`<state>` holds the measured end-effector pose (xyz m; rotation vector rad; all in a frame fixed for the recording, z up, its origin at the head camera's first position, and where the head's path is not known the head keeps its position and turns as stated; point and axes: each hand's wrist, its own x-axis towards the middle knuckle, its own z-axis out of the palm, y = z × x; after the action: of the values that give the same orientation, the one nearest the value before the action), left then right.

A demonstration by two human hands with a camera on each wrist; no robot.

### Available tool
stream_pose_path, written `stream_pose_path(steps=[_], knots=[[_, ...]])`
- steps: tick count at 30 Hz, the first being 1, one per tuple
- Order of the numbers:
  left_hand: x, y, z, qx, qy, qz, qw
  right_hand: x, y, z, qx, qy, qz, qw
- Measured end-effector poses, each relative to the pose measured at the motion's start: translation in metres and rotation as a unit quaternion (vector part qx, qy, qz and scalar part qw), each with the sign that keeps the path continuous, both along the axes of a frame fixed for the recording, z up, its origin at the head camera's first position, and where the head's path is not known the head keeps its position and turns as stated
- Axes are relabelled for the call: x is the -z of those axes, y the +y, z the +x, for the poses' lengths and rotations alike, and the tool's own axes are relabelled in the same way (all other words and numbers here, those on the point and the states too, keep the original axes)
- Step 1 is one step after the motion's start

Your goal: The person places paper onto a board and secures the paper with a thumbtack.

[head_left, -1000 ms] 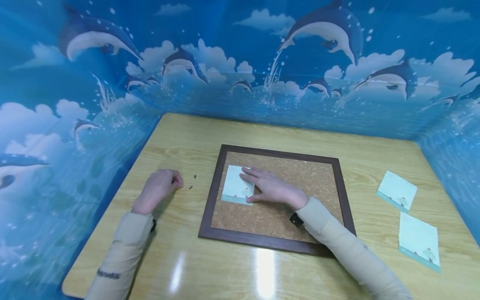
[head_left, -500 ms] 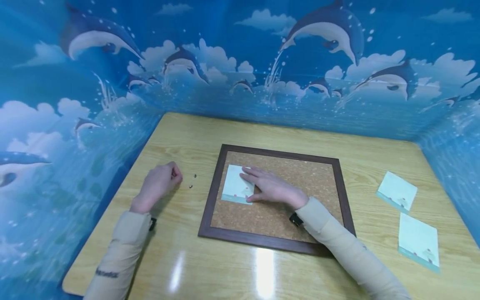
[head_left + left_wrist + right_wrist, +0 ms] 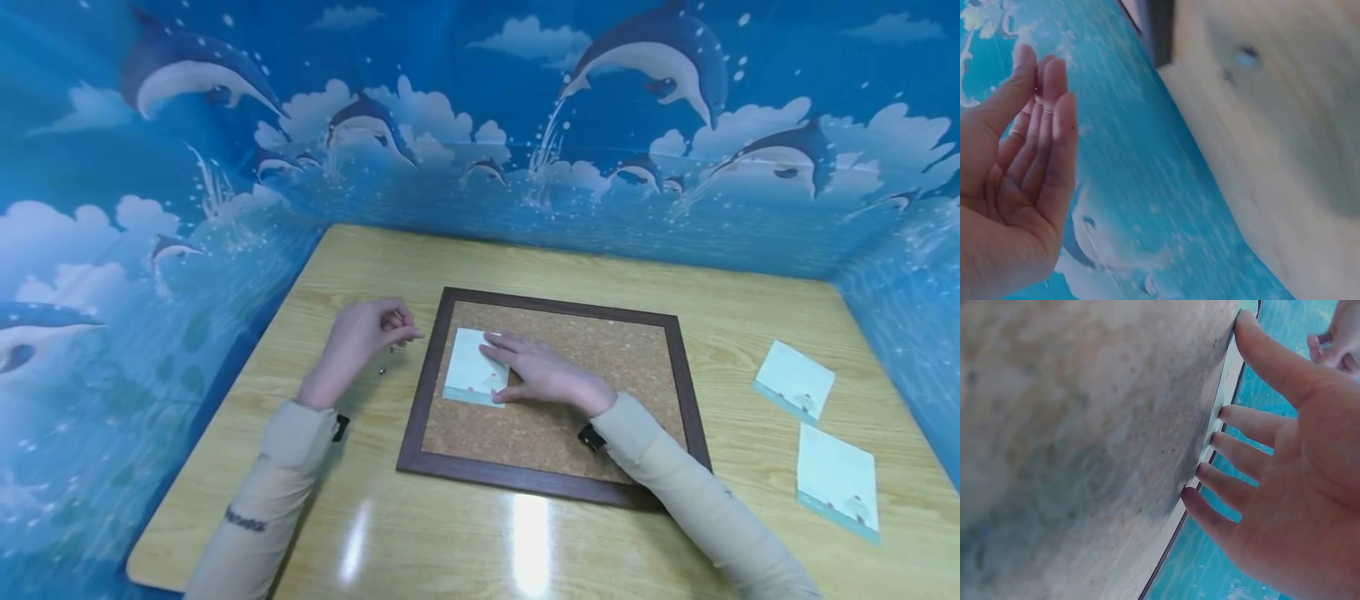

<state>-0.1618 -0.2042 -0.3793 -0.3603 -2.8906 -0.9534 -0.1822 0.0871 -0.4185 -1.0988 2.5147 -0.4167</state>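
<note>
My left hand [image 3: 367, 337] is raised over the table left of the board. In the left wrist view its thumb and fingertips [image 3: 1027, 57] come together on a small thumbtack [image 3: 1047, 112], mostly hidden, with a thin shiny bit showing. Beneath the hand lie small dark, shiny thumbtacks [image 3: 382, 371]. With fingers spread, my right hand [image 3: 551, 375] presses a pale green note sheet [image 3: 468, 358] flat against the left part of the cork board [image 3: 517, 437]. In the right wrist view its fingertips [image 3: 1225, 414] rest on the sheet's surface.
Two more pale green sheets [image 3: 795, 379] lie at the right of the wooden table [image 3: 375, 267]. A dark brown frame [image 3: 517, 477] edges the board. A blue dolphin-printed curtain [image 3: 480, 200] stands round the back and sides.
My left hand has lifted and moved right and away, toward the board's left edge, its thumb and fingers now pointing at the board. The right hand stays on the sheet.
</note>
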Motion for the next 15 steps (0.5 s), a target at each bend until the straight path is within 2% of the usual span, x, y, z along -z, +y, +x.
stream_pose_path(steps=[4,7,12,15], knots=[[-0.008,0.024,-0.010,0.013,0.000,0.028,0.9995,0.000,0.001,0.000,0.002,0.001,0.000,1.000],[-0.010,0.041,-0.019,0.026,0.000,0.041,0.9988,-0.002,0.001,0.001,0.006,-0.002,-0.003,1.000],[-0.001,0.065,-0.033,0.047,-0.010,0.049,0.9976,-0.002,0.002,0.003,0.008,-0.004,-0.006,1.000],[0.007,0.075,-0.040,0.054,-0.023,0.035,0.9976,-0.002,0.003,0.003,0.007,0.000,-0.012,1.000]])
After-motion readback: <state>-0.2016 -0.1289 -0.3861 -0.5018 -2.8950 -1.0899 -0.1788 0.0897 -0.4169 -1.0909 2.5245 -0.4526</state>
